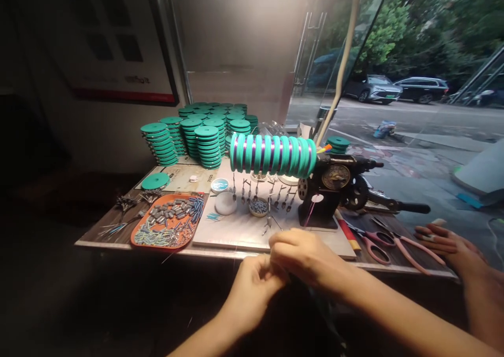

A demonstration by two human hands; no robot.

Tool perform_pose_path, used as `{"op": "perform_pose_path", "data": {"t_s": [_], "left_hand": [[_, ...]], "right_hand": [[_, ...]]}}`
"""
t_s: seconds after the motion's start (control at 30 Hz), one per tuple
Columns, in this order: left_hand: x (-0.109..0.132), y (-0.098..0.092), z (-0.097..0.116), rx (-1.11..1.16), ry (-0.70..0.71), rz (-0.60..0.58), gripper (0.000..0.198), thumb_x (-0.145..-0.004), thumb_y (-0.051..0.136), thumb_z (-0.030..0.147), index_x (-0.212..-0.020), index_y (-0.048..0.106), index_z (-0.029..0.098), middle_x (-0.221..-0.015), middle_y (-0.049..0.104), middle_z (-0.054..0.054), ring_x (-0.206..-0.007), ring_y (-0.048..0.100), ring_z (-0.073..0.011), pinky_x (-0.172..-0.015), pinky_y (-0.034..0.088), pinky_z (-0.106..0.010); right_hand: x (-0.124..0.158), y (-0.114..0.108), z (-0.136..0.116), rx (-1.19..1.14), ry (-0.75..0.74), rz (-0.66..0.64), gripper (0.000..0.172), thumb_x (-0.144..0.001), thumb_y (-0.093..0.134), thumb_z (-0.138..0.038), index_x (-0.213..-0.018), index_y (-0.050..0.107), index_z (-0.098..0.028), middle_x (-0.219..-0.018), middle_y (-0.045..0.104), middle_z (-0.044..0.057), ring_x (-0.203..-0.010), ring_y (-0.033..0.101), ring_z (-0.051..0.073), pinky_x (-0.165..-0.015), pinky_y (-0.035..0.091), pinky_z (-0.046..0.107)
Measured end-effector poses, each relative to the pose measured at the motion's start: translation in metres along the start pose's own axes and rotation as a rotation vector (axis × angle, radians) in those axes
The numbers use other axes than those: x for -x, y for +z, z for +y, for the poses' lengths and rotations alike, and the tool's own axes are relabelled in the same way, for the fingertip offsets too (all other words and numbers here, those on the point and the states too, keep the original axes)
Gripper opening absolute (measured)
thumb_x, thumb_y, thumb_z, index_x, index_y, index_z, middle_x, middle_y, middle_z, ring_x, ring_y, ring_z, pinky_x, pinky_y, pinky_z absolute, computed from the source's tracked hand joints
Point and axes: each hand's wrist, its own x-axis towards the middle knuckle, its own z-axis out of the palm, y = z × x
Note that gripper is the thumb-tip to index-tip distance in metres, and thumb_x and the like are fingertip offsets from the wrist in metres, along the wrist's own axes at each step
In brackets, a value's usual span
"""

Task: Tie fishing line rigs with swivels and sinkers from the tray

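Note:
My left hand (255, 281) and my right hand (301, 257) meet just off the table's front edge. Both have their fingers pinched close together, and what lies between them is too small and hidden to make out. Just above my right fingertips is a small metal rig (269, 222) with thin wire-like arms. Behind it, a row of green foam line spools (271, 155) sits side by side on the black hand-crank winder (328, 189). Several small dark metal pieces (255, 191) hang below the spools. A small bowl of grey beads (258, 206) stands underneath.
An orange tray (167, 223) of sinkers and small parts lies left, with stacked green spools (207, 142) behind. Pink-handled scissors (376, 244) and pliers (411, 249) lie right. Another hand (449, 244) shows at far right; whether a person's or a reflection, I cannot tell.

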Motion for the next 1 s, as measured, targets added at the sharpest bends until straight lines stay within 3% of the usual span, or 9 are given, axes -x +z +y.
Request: {"op": "perform_pose_path", "data": {"t_s": [0.13,0.27,0.4,0.53,0.63,0.73,0.87,1.0], "left_hand": [[-0.001,-0.005,-0.001,0.043,-0.108,-0.007,0.023,-0.066,0.061,0.031,-0.056,0.048,0.015,-0.048,0.033,0.007,-0.044,0.021,-0.0058,-0.044,0.016,-0.022],[-0.003,-0.005,-0.005,0.06,-0.147,0.017,0.018,-0.062,0.06,0.028,-0.054,0.049,0.015,-0.048,0.041,0.006,-0.041,0.024,-0.005,-0.041,0.015,-0.021],[-0.009,0.003,-0.006,0.041,-0.199,-0.042,0.011,-0.056,0.061,0.023,-0.055,0.055,0.014,-0.055,0.051,0.002,-0.044,0.032,-0.0056,-0.04,0.018,-0.02],[-0.017,0.015,-0.007,0.035,-0.324,-0.181,0.009,-0.055,0.057,0.024,-0.056,0.055,0.015,-0.049,0.045,0.004,-0.039,0.026,-0.006,-0.035,0.015,-0.02],[-0.023,0.022,-0.007,0.01,-0.366,-0.274,0.01,-0.056,0.054,0.025,-0.059,0.054,0.016,-0.048,0.039,0.005,-0.04,0.022,-0.0073,-0.035,0.015,-0.02],[-0.025,0.024,-0.007,-0.084,-0.267,-0.26,0.007,-0.059,0.053,0.023,-0.058,0.052,0.016,-0.048,0.039,0.005,-0.042,0.026,-0.0085,-0.04,0.019,-0.022],[-0.016,0.019,-0.007,-0.278,0.033,-0.072,0.01,-0.062,0.056,0.014,-0.054,0.05,0.015,-0.057,0.045,0.002,-0.057,0.037,-0.012,-0.056,0.026,-0.026],[-0.003,0.013,-0.009,-0.35,0.198,0.044,0.014,-0.068,0.053,0.012,-0.055,0.05,0.015,-0.061,0.046,0.001,-0.062,0.04,-0.0137,-0.058,0.027,-0.026]], "right_hand": [[-0.004,0.003,-0.003,0.009,-0.067,0.024,0.04,-0.094,0.026,-0.02,-0.065,0.053,-0.016,-0.056,0.048,-0.001,-0.052,0.038,0.011,-0.051,0.025,0.025],[0.021,0.002,-0.026,0.15,-0.159,0.165,0.035,-0.092,0.029,-0.012,-0.072,0.057,-0.013,-0.054,0.048,0.002,-0.052,0.036,0.013,-0.05,0.023,0.028],[0.072,0.013,-0.04,0.208,-0.045,0.35,0.021,-0.088,0.035,-0.007,-0.084,0.056,-0.01,-0.054,0.052,0.003,-0.053,0.043,0.013,-0.052,0.029,0.028],[0.111,0.033,-0.036,0.218,0.076,0.342,0.024,-0.088,0.031,-0.008,-0.091,0.055,-0.008,-0.056,0.052,0.005,-0.056,0.046,0.015,-0.053,0.03,0.028],[0.115,0.043,-0.032,0.21,0.158,0.311,0.029,-0.089,0.027,-0.009,-0.085,0.056,-0.01,-0.054,0.049,0.003,-0.052,0.041,0.015,-0.05,0.027,0.028],[0.103,0.043,-0.038,0.188,0.191,0.263,0.035,-0.089,0.025,-0.009,-0.071,0.054,-0.014,-0.052,0.047,0.002,-0.049,0.037,0.014,-0.049,0.025,0.028],[0.075,0.024,-0.051,0.198,0.062,0.226,0.035,-0.086,0.027,-0.002,-0.067,0.055,-0.013,-0.05,0.045,0.001,-0.049,0.033,0.014,-0.049,0.022,0.027],[0.035,0.002,-0.037,0.099,-0.042,0.134,0.037,-0.089,0.026,-0.01,-0.064,0.053,-0.014,-0.056,0.046,0.002,-0.053,0.033,0.014,-0.051,0.022,0.027]]}}
